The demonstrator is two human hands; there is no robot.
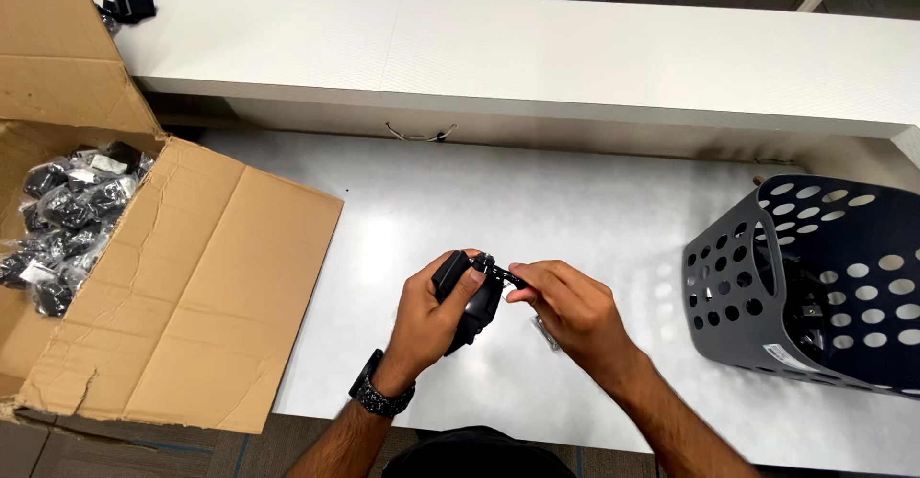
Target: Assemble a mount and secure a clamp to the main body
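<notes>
Many bagged black parts [67, 219] in carton [192, 315]

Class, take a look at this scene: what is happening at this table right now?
A person at a white table holds a small black device in the left hand, while the right hand pinches a small part at its top end. To the left, an open cardboard box holds many bagged black items. To the right stands a dark grey basket with round holes, with something dark inside. A black watch sits on the left wrist.
</notes>
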